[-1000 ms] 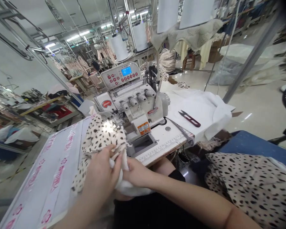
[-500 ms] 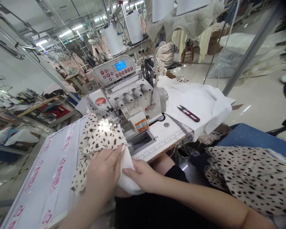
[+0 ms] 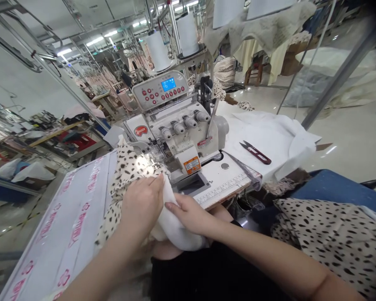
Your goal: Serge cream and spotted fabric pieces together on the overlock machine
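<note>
Cream fabric with dark spots (image 3: pixel 125 167) lies under the lit presser foot area of an overlock sewing machine (image 3: pixel 175 129). My left hand (image 3: pixel 144 198) is closed on this fabric's right edge, just in front of the needle area. White fabric (image 3: pixel 178 230) runs along that edge and hangs down over my lap. My right hand (image 3: pixel 188 213) pinches the white fabric, thumb on top, close beside my left hand. The needle itself is too small to make out behind the glare.
Dark red thread snips (image 3: pixel 255 152) lie on white cloth (image 3: pixel 278 129) right of the machine. More spotted fabric (image 3: pixel 338 234) rests on a blue surface (image 3: pixel 338 188) at my right. Thread cones (image 3: pixel 158 50) stand behind the machine. A plastic-covered table (image 3: pixel 72 209) extends left.
Both hands have moved nearer the needle area along with the fabric, and the white fabric is drawn further up between them. The whole view has shifted slightly.
</note>
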Demonstrator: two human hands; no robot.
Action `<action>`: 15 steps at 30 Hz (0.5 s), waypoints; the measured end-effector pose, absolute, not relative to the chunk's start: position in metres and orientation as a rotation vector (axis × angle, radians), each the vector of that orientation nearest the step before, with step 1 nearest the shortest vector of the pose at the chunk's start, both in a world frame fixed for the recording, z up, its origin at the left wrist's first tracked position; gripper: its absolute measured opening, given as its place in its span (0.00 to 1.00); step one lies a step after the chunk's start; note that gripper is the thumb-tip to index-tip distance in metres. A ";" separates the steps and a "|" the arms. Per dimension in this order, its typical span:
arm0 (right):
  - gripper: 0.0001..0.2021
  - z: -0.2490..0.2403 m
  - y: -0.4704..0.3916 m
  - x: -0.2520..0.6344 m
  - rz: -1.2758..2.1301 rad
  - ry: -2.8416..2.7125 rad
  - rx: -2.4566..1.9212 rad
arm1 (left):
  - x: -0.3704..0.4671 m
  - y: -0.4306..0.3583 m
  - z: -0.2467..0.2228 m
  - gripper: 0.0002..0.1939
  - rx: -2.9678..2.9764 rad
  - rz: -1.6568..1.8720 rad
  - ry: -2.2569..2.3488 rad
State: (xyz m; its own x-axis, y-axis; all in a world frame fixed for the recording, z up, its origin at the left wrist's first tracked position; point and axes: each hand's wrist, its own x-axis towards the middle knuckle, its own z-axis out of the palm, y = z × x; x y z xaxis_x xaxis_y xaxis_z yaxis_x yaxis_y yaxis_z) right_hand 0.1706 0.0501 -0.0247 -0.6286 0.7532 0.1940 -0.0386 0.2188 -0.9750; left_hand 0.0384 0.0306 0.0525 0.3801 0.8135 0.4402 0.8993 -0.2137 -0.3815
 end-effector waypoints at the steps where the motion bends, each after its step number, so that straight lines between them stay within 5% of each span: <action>1: 0.09 -0.023 0.054 0.169 1.471 -1.818 -0.661 | 0.039 0.035 0.054 0.13 -2.061 -0.149 -1.477; 5: 0.07 -0.020 0.069 0.165 1.421 -1.819 -0.611 | 0.043 0.041 0.057 0.15 -2.079 -0.171 -1.558; 11: 0.09 -0.025 0.072 0.174 1.488 -1.777 -0.574 | 0.029 -0.003 0.047 0.29 -1.919 -0.858 -2.055; 15: 0.10 -0.030 0.064 0.176 1.539 -1.755 -0.560 | 0.018 -0.020 0.038 0.24 -1.748 -0.833 -2.425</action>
